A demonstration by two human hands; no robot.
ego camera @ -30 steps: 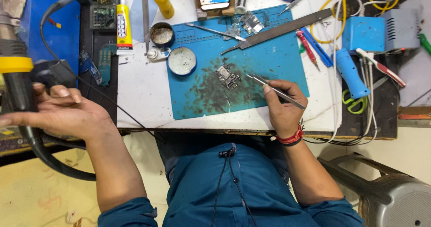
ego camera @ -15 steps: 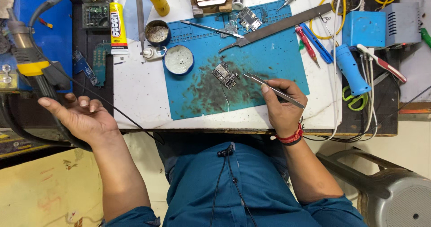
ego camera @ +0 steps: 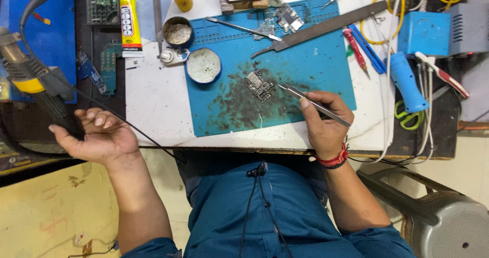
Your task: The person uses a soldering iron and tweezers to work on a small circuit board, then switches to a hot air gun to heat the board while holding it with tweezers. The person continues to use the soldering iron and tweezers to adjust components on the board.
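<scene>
My right hand (ego camera: 323, 123) rests on the blue work mat (ego camera: 316, 64) and grips metal tweezers (ego camera: 305, 101), whose tips point at a small circuit board (ego camera: 259, 85) lying on the mat's dirty middle. My left hand (ego camera: 97, 135) is off the left side of the bench, fingers wrapped around the dark handle of a hot air gun (ego camera: 35, 82) with a yellow band and a thick grey hose. A thin black cable runs from that hand toward my lap.
A round tin (ego camera: 203, 66) and a smaller pot (ego camera: 178, 32) sit at the mat's left edge. A glue tube (ego camera: 131, 19), a long metal blade (ego camera: 326, 26), screwdrivers (ego camera: 362, 51), a blue soldering station (ego camera: 427, 32) and scissors (ego camera: 407, 116) crowd the bench. A stool (ego camera: 438, 212) stands at right.
My left hand has shifted right and closed on the hot air gun's handle, and the gun has tilted. My right hand and the tweezers have held still.
</scene>
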